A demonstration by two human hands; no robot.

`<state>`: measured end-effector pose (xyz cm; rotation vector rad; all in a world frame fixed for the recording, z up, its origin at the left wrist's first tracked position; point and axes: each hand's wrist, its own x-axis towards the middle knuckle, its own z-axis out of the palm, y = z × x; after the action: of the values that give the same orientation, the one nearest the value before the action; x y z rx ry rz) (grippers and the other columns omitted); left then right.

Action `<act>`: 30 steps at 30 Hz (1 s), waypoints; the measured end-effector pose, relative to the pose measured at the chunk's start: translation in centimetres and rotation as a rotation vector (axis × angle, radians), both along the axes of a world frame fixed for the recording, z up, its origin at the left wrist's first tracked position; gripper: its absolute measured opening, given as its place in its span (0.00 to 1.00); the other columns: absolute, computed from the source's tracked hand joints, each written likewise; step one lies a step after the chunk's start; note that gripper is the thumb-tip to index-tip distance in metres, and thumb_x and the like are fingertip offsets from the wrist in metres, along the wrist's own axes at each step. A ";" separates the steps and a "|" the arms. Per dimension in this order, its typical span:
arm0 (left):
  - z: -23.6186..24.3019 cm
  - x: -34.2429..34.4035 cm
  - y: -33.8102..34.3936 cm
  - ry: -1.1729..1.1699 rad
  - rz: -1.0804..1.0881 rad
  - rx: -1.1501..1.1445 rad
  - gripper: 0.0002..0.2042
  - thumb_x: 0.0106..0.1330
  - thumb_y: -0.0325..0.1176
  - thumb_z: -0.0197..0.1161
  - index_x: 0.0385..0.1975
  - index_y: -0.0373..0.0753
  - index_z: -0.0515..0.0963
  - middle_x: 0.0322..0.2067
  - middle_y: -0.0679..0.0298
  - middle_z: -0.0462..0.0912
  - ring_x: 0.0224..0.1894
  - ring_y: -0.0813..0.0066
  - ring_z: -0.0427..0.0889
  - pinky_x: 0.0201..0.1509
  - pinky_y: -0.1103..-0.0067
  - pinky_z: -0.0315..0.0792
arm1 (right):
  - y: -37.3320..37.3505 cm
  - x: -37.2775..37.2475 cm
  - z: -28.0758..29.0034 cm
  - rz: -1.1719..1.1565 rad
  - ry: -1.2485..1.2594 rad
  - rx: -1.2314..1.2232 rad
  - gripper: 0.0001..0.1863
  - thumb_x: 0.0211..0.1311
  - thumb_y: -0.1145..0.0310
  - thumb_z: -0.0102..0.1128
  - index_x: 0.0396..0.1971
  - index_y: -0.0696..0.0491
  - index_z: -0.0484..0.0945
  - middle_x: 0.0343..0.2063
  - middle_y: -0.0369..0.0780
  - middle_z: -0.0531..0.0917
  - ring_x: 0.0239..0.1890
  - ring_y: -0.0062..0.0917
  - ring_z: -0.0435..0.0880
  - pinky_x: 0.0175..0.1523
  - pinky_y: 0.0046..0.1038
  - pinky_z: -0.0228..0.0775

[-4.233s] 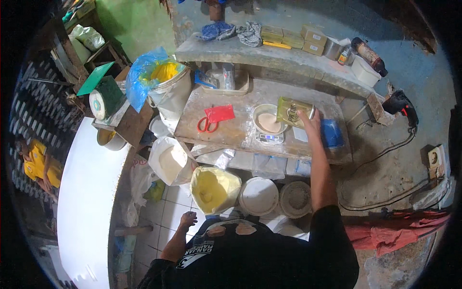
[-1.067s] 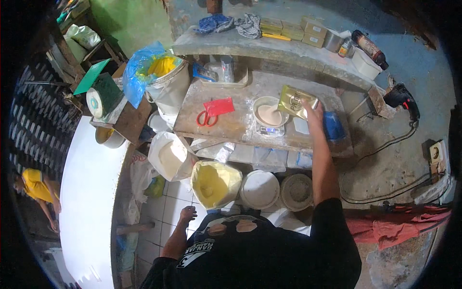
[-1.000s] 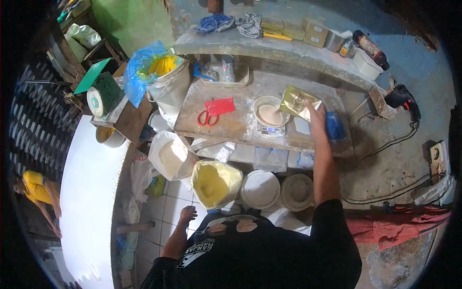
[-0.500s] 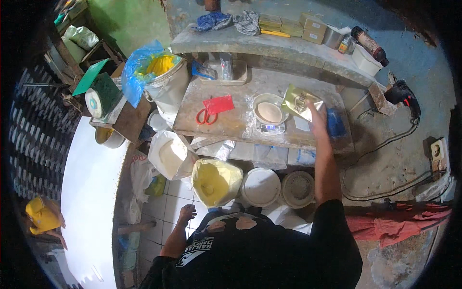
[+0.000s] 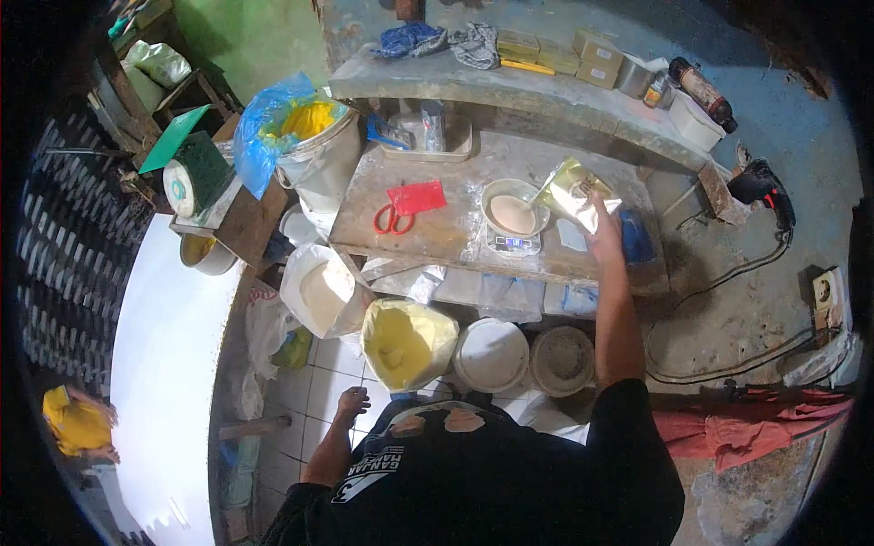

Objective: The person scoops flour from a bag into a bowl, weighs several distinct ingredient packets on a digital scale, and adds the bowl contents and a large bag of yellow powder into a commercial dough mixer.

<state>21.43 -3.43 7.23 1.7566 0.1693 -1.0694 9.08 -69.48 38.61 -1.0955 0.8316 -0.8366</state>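
My right hand point(image 5: 600, 225) grips a shiny gold foil packet point(image 5: 580, 193), which is tilted with its end at the rim of a pale bowl point(image 5: 492, 193). Beige powder point(image 5: 512, 216) lies in the bowl. Beneath the bowl is a small digital scale point(image 5: 513, 245) with a lit display, standing on the worn worktable point(image 5: 446, 244). Low in front of my body hangs my left hand point(image 5: 353, 401), loosely curled with fingers slightly apart and nothing visible in it. Nearest to it is an open sack of yellow powder point(image 5: 407, 344).
Red-handled scissors point(image 5: 393, 220) and a red packet point(image 5: 417, 197) lie left of the scale. A bucket point(image 5: 320, 168) with yellow contents stands further left. Below the table are a sack of whitish powder point(image 5: 325, 296) and a white lidded tub point(image 5: 492, 355). Another person point(image 5: 80, 421) is beside the white table point(image 5: 168, 364).
The foil packet has turned slightly in my right hand and stays beside the bowl. My left hand has barely moved. The person at the far left has shifted.
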 end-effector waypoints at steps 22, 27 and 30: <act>-0.7 0.3 0.7 0.018 0.032 0.040 0.21 0.66 0.43 0.59 0.51 0.34 0.72 0.35 0.56 0.82 0.30 0.69 0.83 0.29 0.76 0.76 | 2.4 1.9 1.4 -0.095 0.297 -0.570 0.42 0.50 0.52 0.72 0.60 0.60 0.65 0.53 0.48 0.75 0.54 0.33 0.74 0.59 0.31 0.64; -0.7 0.5 0.0 0.007 0.013 0.016 0.21 0.66 0.42 0.57 0.52 0.33 0.72 0.36 0.55 0.82 0.31 0.67 0.84 0.29 0.74 0.77 | -0.2 2.0 -0.3 -0.095 0.228 -0.478 0.42 0.48 0.50 0.73 0.58 0.59 0.67 0.50 0.46 0.77 0.52 0.33 0.76 0.56 0.32 0.67; -0.3 0.5 -0.4 0.000 0.011 0.045 0.20 0.66 0.41 0.57 0.51 0.33 0.73 0.36 0.55 0.82 0.30 0.68 0.84 0.29 0.74 0.77 | -1.2 1.7 -1.6 -0.101 0.089 -0.307 0.36 0.52 0.54 0.71 0.57 0.56 0.69 0.49 0.43 0.78 0.50 0.31 0.78 0.53 0.33 0.70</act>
<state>21.95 -3.87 6.89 1.7944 0.2037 -1.0650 10.82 -70.70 37.04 -1.3769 0.8561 -1.0304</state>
